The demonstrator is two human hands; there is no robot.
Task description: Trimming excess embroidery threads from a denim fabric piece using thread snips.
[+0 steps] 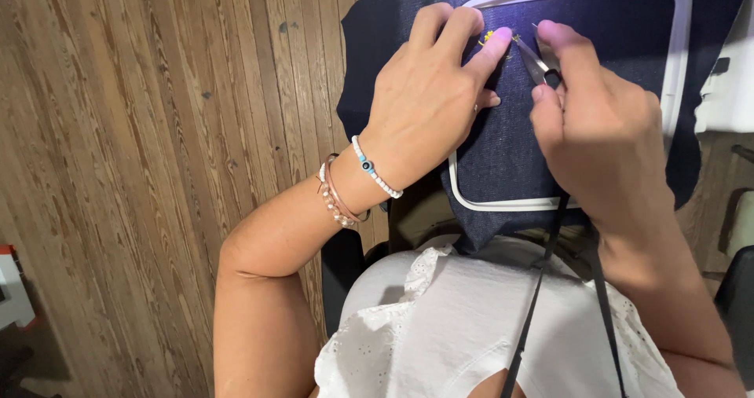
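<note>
Dark blue denim fabric is stretched in a white rectangular embroidery hoop. My left hand lies flat on the fabric, its fingertips pressing beside a small yellow stitched motif. My right hand grips small metal snips, whose tips point at the yellow motif next to my left index finger. My left wrist wears several bead bracelets.
A wooden plank floor fills the left side. A white machine part sits at the right edge. Black straps hang over my white top. A white and red object is at the far left.
</note>
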